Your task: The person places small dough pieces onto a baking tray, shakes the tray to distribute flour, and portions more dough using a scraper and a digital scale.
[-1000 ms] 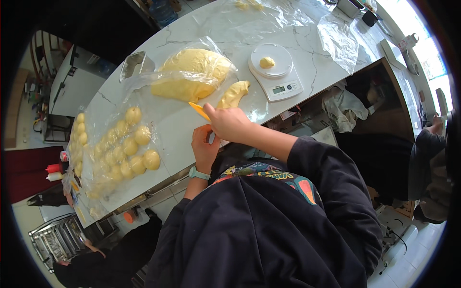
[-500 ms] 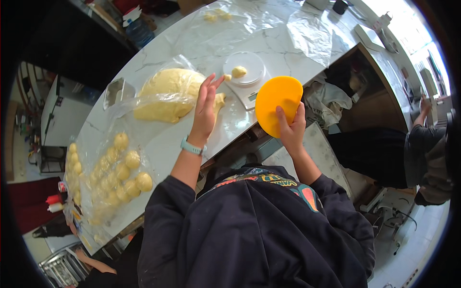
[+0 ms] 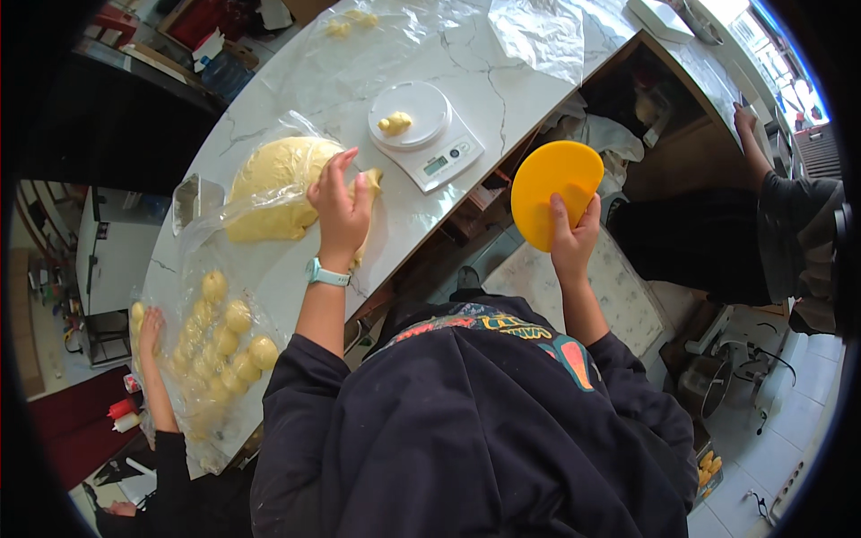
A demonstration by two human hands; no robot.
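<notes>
My right hand (image 3: 574,240) grips a yellow plastic dough scraper (image 3: 549,184), rounded with one straight edge, held up off the counter's front edge. Fingers apart and raised, my left hand (image 3: 341,215) holds nothing and is just in front of a big mass of pale yellow dough (image 3: 282,175). Clear plastic film partly covers that dough, and a strip of it stretches along beside my left hand. On the round plate of a white kitchen scale (image 3: 441,166) lies a small lump of dough (image 3: 395,124). The scale stands right of my left hand.
Round dough balls (image 3: 226,339) lie under plastic film at the counter's left, where another person's hand (image 3: 151,332) reaches in. A metal tin (image 3: 195,202) stands beside the dough. Clear film (image 3: 538,36) lies at the back. Another person stands at far right.
My left hand has drawn back from the scale toward the big dough; a small bit of dough now sits with the lump on the plate. Another person's hand has come in at left.
</notes>
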